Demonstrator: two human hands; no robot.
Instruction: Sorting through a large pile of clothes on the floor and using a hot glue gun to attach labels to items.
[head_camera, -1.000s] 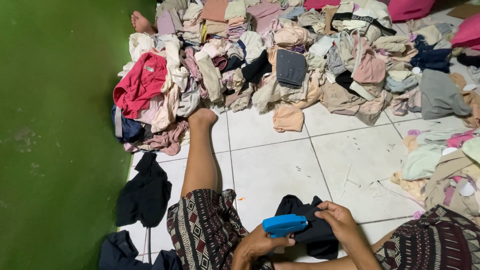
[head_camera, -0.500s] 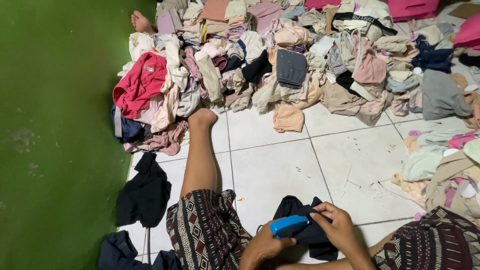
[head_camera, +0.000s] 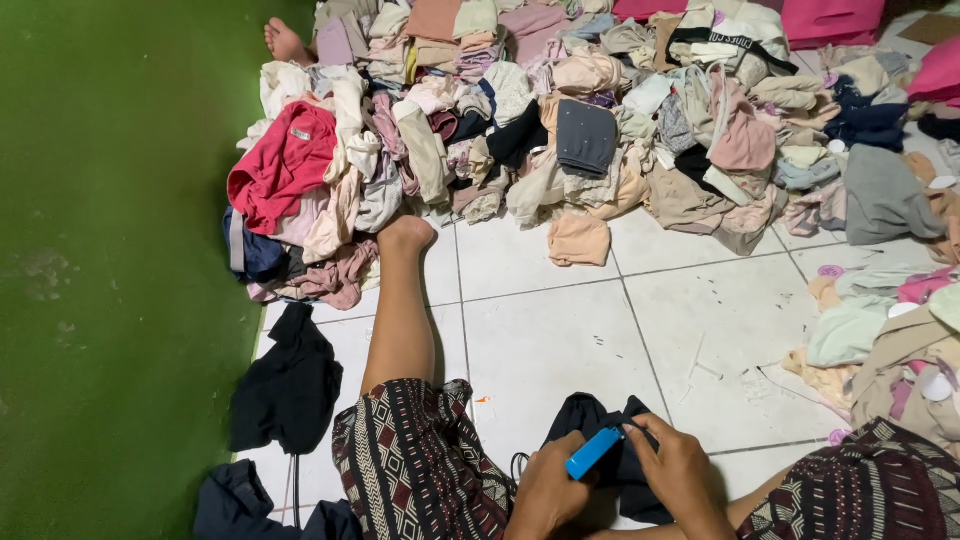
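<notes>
Here left hand (head_camera: 548, 492) is clamped on blue tagger (head_camera: 593, 452); right hand (head_camera: 678, 472) pinches black garment (head_camera: 600, 430) on tile floor (head_camera: 560, 340). Round white labels (head_camera: 937, 386) dot the right-side clothes (head_camera: 880, 340).

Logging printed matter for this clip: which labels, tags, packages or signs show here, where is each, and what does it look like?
Sewn label: on the red garment at the pile's left edge; small pale rectangle.
Printed waistband: on a garment at the pile's top right; black strip with pale lettering.
Round tags: among the clothes at the right edge; small white discs.
Round stickers: on the floor tiles at right; small, pink.
No packages, signs or screens.
</notes>
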